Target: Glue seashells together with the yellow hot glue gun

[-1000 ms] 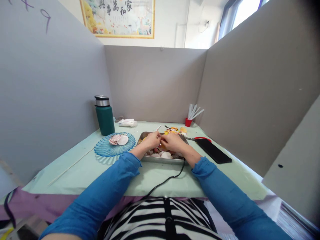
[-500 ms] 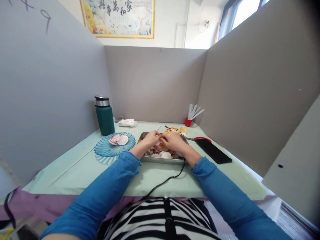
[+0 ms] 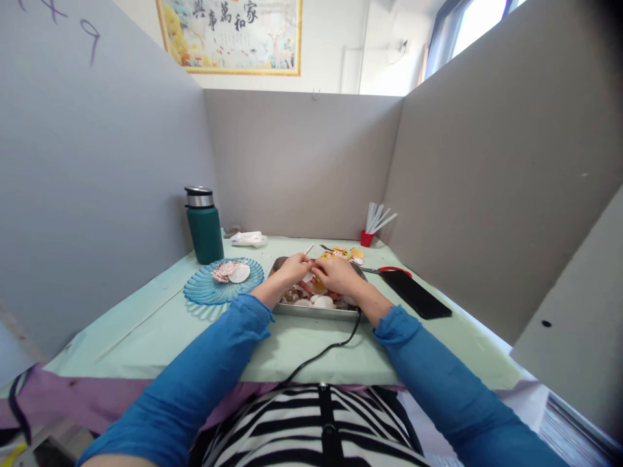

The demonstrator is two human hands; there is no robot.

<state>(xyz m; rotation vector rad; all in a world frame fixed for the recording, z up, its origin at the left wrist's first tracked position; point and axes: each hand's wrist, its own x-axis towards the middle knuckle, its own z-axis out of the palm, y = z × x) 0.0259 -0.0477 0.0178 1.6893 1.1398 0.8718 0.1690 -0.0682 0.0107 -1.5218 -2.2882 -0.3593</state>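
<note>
Both my hands meet over a metal tray [image 3: 316, 312] of seashells [image 3: 323, 302]. The fingers of my left hand [image 3: 293, 269] are closed, and those of my right hand [image 3: 337, 274] are bent and pressed against them. Whatever lies between the fingertips is too small and covered to name. A thin white stick [image 3: 309, 248] shows just beyond the left fingers; I cannot tell if they hold it. To the left, a blue scalloped glass plate [image 3: 197, 290] carries several flat shells [image 3: 238, 273].
A green bottle [image 3: 205, 233] stands behind the plate. Colourful small pieces [image 3: 341, 254] lie beyond the tray. On the right are red-handled scissors [image 3: 395, 269], a black phone [image 3: 416, 295] and a red cup [image 3: 366, 239] of white sticks. A black cable [image 3: 316, 358] crosses the front; grey partitions [image 3: 302, 162] enclose the table.
</note>
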